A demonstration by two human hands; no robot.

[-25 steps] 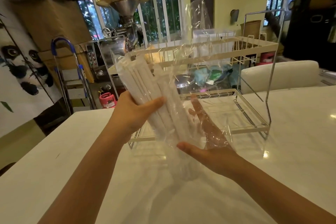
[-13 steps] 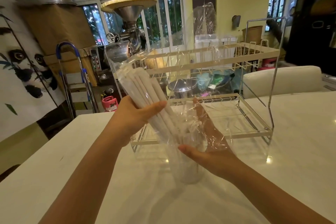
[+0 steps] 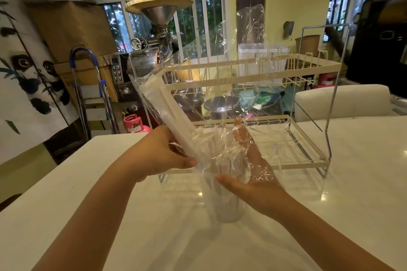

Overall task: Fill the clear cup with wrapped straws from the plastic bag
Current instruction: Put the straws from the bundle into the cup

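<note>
A clear cup [image 3: 228, 207] stands on the white table [image 3: 154, 233] in front of me. Above it I hold a clear plastic bag [image 3: 198, 86], tilted with its open end down over the cup's mouth. White wrapped straws [image 3: 176, 121] lie inside the bag, and their lower ends reach into the cup. My left hand [image 3: 158, 154] grips the bag and straws from the left. My right hand [image 3: 253, 174] is spread behind the bag's lower part, thumb in front at the cup's rim.
A cream two-tier wire dish rack [image 3: 308, 68] stands on the table right behind the cup. A white chair back [image 3: 343, 103] is at the table's far right. Beyond the far left edge are a pink gas canister [image 3: 133, 123] and a metal machine [image 3: 158, 28].
The bag has come lower and the straws have slid down into the cup. My left hand dropped and shifted right toward the cup's rim. The right hand stayed in place.
</note>
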